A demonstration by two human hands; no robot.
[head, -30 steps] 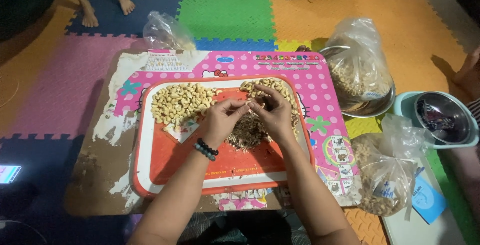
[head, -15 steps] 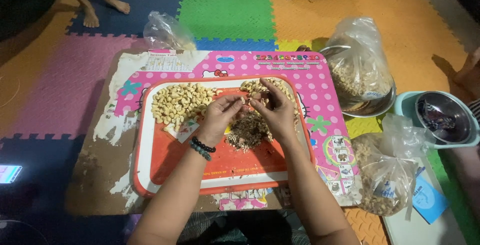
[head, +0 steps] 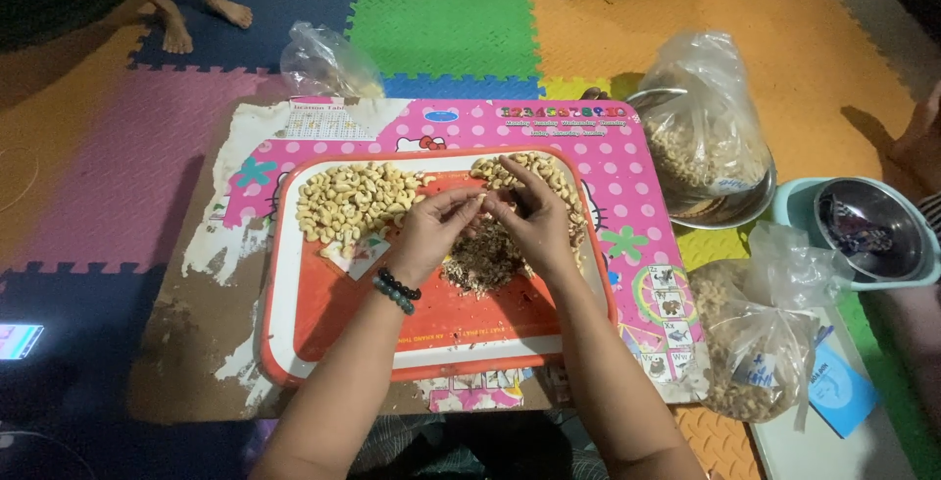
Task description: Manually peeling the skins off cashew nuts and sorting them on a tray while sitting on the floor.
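My left hand (head: 431, 230) and my right hand (head: 529, 220) meet fingertip to fingertip over an orange tray (head: 323, 343), pinching one small cashew nut (head: 483, 202) between them. A pile of pale peeled cashews (head: 355, 199) lies on the tray's far left. Another heap of cashews (head: 549, 176) sits at the far right, partly behind my right hand. Brown skin scraps (head: 482, 266) are heaped below my hands. A dark bead bracelet (head: 397, 291) circles my left wrist.
The tray rests on a low pink table (head: 627, 196) over coloured foam floor mats. Plastic bags of nuts (head: 706, 127) (head: 755, 343) stand at the right, one in a metal bowl. A steel bowl (head: 870, 230) sits far right. Another person's feet (head: 201, 19) are at top left.
My hands stay together over the scrap pile, with fingers shifting slightly on the nut. The feet at top left have moved a little.
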